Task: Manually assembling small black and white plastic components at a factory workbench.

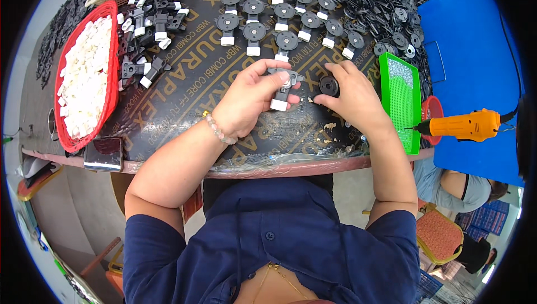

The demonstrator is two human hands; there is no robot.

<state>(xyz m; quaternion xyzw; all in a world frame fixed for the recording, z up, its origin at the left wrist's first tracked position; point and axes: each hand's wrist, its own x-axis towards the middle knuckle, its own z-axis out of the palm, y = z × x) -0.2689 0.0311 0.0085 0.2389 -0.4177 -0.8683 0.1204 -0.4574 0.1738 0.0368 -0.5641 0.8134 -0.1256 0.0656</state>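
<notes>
My left hand (249,91) grips a black plastic bracket (282,95) with a white block at its near end, the thumb pressed on its top. To its right, the fingers and thumb of my right hand (358,94) close around the edges of a round black disc (329,86) low over the table. Whether the disc is lifted I cannot tell. Beyond both hands stand several rows of similar brackets with round discs on top and white ends, one such assembled piece (286,41) lying just past my left fingertips.
At left are a red basket (116,74) of white blocks and loose brackets (161,23). Black discs (386,10) heap at far right. A green tray (415,108) holds small metal pieces; beside it are a red container (433,105) and an orange power screwdriver (467,125). A person (464,189) sits at right.
</notes>
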